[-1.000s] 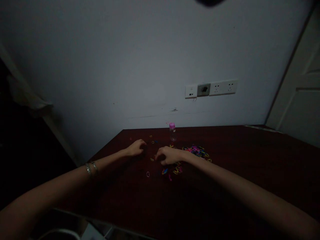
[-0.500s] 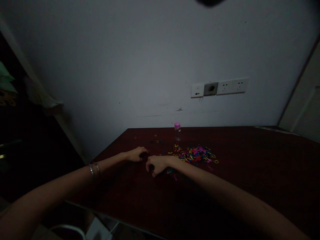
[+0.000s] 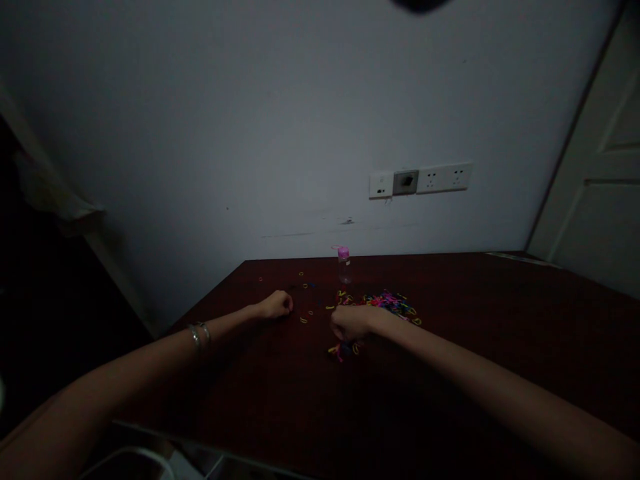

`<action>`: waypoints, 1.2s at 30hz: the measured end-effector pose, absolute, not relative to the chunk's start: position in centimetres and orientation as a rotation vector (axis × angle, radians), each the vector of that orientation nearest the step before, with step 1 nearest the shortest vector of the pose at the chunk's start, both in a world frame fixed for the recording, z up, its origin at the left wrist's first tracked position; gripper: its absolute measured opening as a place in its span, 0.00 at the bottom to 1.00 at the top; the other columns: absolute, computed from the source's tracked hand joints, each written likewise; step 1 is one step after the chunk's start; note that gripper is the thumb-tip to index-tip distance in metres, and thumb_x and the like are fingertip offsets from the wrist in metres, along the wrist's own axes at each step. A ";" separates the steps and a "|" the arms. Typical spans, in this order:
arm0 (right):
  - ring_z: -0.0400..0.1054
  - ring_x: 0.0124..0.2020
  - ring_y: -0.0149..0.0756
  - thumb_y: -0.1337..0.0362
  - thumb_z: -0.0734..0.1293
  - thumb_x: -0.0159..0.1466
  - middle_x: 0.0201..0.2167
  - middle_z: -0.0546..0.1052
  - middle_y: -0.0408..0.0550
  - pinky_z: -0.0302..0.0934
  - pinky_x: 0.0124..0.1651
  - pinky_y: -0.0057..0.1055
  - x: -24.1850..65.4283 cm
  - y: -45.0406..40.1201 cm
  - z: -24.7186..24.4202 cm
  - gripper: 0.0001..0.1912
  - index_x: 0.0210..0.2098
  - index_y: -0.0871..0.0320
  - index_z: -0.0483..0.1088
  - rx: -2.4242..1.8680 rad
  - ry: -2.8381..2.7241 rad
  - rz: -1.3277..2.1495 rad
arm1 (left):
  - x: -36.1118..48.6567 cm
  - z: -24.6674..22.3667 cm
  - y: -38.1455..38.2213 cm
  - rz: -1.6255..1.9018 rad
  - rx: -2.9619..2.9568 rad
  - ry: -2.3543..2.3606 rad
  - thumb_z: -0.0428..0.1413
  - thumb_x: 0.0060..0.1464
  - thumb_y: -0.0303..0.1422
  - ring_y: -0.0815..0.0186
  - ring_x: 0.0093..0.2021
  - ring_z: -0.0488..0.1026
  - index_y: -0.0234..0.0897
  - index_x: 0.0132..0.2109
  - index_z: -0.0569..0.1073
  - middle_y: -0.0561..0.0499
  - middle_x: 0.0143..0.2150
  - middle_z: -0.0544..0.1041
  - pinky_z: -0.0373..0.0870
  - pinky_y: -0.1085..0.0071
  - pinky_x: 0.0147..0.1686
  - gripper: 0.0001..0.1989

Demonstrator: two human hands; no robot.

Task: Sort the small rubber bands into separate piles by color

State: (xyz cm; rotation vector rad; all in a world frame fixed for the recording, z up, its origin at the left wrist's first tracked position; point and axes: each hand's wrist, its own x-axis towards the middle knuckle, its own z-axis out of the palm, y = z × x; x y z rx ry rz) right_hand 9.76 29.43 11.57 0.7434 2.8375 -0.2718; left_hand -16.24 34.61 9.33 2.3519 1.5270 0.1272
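Observation:
Small colourful rubber bands (image 3: pixel 393 303) lie in a heap on the dark red-brown table (image 3: pixel 280 393). My right hand (image 3: pixel 353 322) is beside the heap's left end, fingers curled down and closed; its fingertips are hidden. Just below it sits a small cluster of bands (image 3: pixel 343 350). My left hand (image 3: pixel 274 305), with bracelets on the wrist, rests closed on the table's left part; what its fingers hold, if anything, is too small to make out. A few loose yellow bands (image 3: pixel 303 321) lie between the hands.
A clear bottle with a pink cap (image 3: pixel 344 267) stands upright behind the heap. Scattered single bands (image 3: pixel 305 286) lie beyond my left hand. The wall with a socket strip (image 3: pixel 420 180) borders the table's back; a white door (image 3: pixel 595 193) is at right.
My right hand has moved right, away from my left hand, toward the heap. My left hand's fingers have closed. The view has shifted slightly right, and loose bands between the hands are now visible.

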 end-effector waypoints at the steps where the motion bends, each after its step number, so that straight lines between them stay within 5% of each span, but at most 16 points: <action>1: 0.60 0.20 0.26 0.77 0.60 0.45 0.21 0.72 0.45 0.48 0.20 0.20 10.6 29.6 11.9 0.12 0.25 0.63 0.73 0.784 2.811 -0.264 | -15.7 9.3 34.5 0.168 2.292 1.523 0.50 0.36 0.23 0.72 0.25 0.65 0.32 0.27 0.72 0.53 0.23 0.69 0.60 0.78 0.26 0.08; 10: 0.67 0.28 0.30 0.79 0.57 0.44 0.28 0.76 0.46 0.56 0.27 0.21 16.3 32.0 15.3 0.22 0.32 0.60 0.75 0.896 2.899 -0.458 | -10.4 12.6 34.4 0.586 1.971 1.228 0.51 0.37 0.22 0.74 0.23 0.65 0.29 0.32 0.72 0.54 0.22 0.69 0.62 0.78 0.25 0.11; 17: 0.68 0.32 0.32 0.76 0.58 0.47 0.32 0.76 0.46 0.59 0.34 0.25 18.5 32.1 17.6 0.19 0.34 0.59 0.75 0.996 3.045 -0.576 | -17.3 15.0 38.2 0.765 2.166 1.773 0.49 0.39 0.22 0.70 0.30 0.69 0.31 0.34 0.73 0.49 0.30 0.74 0.64 0.77 0.29 0.12; 25: 0.68 0.29 0.31 0.75 0.58 0.49 0.29 0.76 0.48 0.59 0.31 0.25 16.3 34.3 15.9 0.17 0.34 0.62 0.75 0.983 3.075 -0.605 | -26.9 13.4 41.5 0.402 2.235 2.225 0.52 0.41 0.25 0.62 0.41 0.70 0.30 0.37 0.74 0.44 0.38 0.75 0.64 0.74 0.39 0.13; 36: 0.69 0.30 0.31 0.74 0.59 0.52 0.31 0.76 0.50 0.59 0.32 0.24 14.2 35.1 15.0 0.15 0.35 0.63 0.74 0.897 3.110 -0.671 | -27.3 10.7 42.9 0.084 2.260 2.261 0.47 0.49 0.26 0.62 0.45 0.68 0.31 0.41 0.72 0.42 0.44 0.73 0.61 0.73 0.44 0.13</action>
